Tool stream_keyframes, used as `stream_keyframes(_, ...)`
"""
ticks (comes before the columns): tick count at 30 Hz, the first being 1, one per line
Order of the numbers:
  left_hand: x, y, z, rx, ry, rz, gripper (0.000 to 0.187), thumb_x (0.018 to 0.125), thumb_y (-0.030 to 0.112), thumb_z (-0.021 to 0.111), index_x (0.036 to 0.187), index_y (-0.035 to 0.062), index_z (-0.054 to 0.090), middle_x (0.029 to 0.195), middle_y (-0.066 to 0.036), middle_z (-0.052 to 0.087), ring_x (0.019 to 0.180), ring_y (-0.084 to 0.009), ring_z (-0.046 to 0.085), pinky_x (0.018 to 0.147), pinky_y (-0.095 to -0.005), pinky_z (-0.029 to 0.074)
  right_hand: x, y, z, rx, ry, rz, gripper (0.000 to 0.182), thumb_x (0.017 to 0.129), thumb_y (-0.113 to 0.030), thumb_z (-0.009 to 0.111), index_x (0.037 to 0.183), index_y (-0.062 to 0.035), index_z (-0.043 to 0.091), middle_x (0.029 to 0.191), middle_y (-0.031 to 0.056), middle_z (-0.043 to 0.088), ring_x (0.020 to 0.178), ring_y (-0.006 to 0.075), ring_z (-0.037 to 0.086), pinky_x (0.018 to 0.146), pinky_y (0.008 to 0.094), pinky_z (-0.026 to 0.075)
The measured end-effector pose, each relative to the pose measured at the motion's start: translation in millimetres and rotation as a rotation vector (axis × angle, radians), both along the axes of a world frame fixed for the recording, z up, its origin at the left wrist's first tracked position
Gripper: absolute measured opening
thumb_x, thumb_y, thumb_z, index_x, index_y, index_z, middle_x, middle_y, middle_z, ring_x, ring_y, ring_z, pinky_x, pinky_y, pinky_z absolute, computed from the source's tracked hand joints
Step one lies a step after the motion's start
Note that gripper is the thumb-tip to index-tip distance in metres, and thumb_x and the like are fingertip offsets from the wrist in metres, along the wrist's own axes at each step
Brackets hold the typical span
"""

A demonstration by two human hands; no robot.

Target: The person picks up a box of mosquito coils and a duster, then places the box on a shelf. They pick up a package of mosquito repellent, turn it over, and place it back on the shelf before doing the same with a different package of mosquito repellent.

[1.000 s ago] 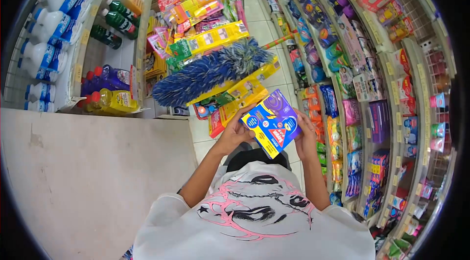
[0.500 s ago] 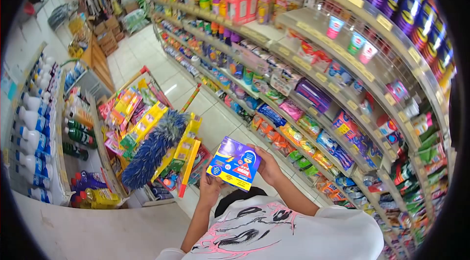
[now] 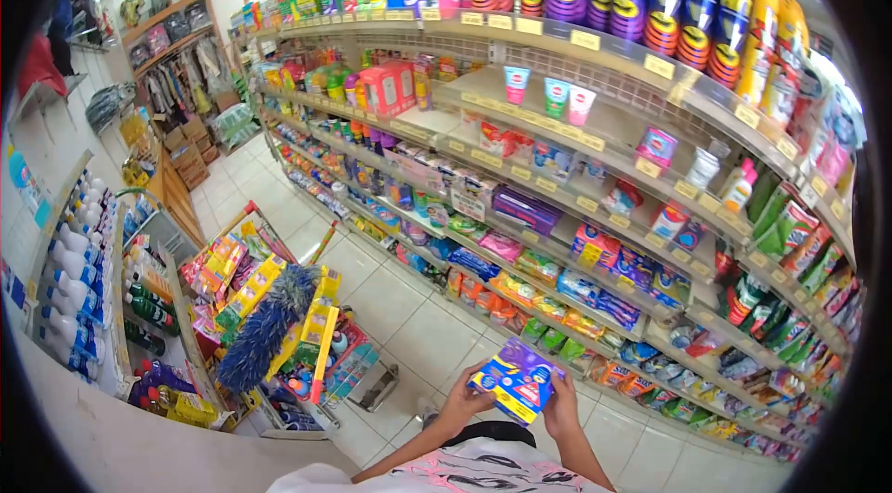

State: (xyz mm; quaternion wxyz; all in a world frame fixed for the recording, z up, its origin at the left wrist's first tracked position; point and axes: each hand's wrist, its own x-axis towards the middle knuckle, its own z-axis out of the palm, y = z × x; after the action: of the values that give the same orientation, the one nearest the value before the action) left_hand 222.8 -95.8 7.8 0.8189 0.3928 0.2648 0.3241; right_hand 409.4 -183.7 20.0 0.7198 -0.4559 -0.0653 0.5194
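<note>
Gripped between your left hand [image 3: 465, 400] and right hand [image 3: 561, 402], the box [image 3: 517, 381] sits just above your lap, over the tiled floor [image 3: 423, 344], between the loaded cart [image 3: 333, 344] and the shelves [image 3: 595, 298].

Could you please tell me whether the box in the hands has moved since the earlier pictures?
Yes: the box has moved away from the parked trolley; floor tiles now show between them.
</note>
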Motion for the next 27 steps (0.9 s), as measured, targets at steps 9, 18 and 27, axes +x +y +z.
stream_keyframes(9,86.9,-19.4,16.1,0.43,0.09,-0.599,0.096,0.072,0.012,0.082,0.146,0.0118,0.02,0.142,-0.011,0.033,0.127,-0.0231,0.041,0.101,-0.0378,0.042,53.7,-102.5,9.9,-0.006,-0.086,-0.42,0.024,0.093,-0.017,0.055,0.113,-0.0046,0.053,0.1,0.0072,0.062,0.088,0.016,0.062,0.079,0.0307,0.053)
stream_keyframes(18,105.2,-22.6,37.5,0.673,-0.046,-0.823,0.125,0.068,0.012,0.085,0.152,0.0141,-0.008,0.151,-0.015,0.023,0.132,-0.0224,0.034,0.107,-0.0346,0.032,49.4,-108.7,17.6,-0.045,-0.126,-0.56,0.022,0.089,-0.016,0.056,0.107,-0.0029,0.055,0.092,0.0078,0.062,0.077,0.0144,0.063,0.071,0.0272,0.054)
stream_keyframes(27,98.2,37.9,38.4,0.724,-0.046,-0.676,0.121,0.066,0.019,0.086,0.152,0.0095,0.002,0.153,-0.016,0.019,0.137,-0.0237,0.028,0.111,-0.0356,0.028,54.6,-28.4,26.9,0.03,-0.204,-0.504,0.027,0.09,-0.021,0.054,0.112,-0.0063,0.053,0.099,0.008,0.06,0.088,0.0169,0.062,0.079,0.03,0.052)
